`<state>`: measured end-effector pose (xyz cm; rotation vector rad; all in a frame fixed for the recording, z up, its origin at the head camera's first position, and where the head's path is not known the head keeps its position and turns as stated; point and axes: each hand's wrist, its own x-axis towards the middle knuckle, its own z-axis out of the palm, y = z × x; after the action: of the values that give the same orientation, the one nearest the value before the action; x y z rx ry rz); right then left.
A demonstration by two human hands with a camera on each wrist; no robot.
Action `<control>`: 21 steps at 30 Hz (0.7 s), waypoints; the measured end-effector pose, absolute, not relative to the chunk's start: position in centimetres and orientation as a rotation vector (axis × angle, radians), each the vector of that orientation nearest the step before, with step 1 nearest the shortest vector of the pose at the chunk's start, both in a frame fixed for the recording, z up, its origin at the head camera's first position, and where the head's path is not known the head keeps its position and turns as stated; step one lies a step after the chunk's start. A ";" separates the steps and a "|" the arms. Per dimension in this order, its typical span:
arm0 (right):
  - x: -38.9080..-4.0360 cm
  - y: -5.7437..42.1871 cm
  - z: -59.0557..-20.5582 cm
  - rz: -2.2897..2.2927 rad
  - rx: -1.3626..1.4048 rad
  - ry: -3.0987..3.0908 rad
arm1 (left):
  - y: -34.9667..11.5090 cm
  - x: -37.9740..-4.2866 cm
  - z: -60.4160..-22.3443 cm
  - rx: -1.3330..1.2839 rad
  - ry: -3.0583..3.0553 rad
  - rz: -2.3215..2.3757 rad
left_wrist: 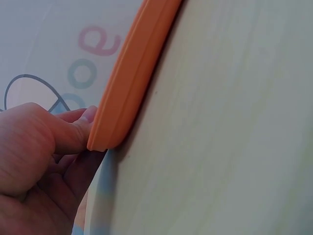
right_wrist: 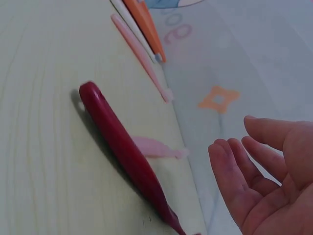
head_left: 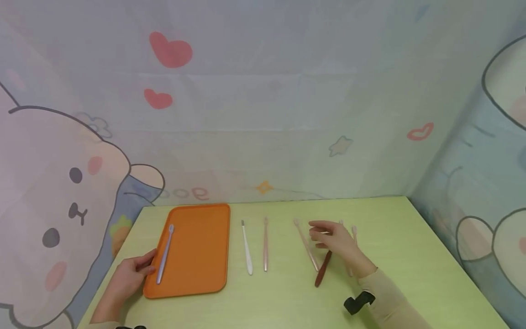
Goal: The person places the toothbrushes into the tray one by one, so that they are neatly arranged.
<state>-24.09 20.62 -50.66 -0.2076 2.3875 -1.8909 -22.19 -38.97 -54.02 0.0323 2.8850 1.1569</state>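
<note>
Here's the right hand, hanging over the dark red brush, thumb and fingertips well parted, nothing between them; and there's the hazard, because the slanted pink brush lies so near that its lower end may even touch the red handle, I can't tell. A careless dip of those fingers could scoop both, or knock one askew. The red brush's upper part sits hidden beneath the hand in the head view, so a grasp there might land off-centre, and that slim, smooth handle looks ready to swivel or roll. Under the forearm, a pale pink brush lies partly covered: a low wrist or trailing sleeve could nudge it. Over on the far side, the left hand pinches the rim of the orange tray, thumb and fingers closed on its edge, and the lilac brush lies inside, right along that side. Tip that rim up and the brush could slide across; shove the tray sideways and its edge could bump the white brush, just beside it, into the straight pink brush beyond.
</note>
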 end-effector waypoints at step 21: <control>-20.3 31.7 -51.7 -1.697 0.067 2.578 | -38.7 -22.2 -53.5 0.008 2.848 1.171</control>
<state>-20.33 31.68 -51.74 0.0665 2.5775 -1.6974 -22.23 -38.71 -53.50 0.0083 2.8477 1.1713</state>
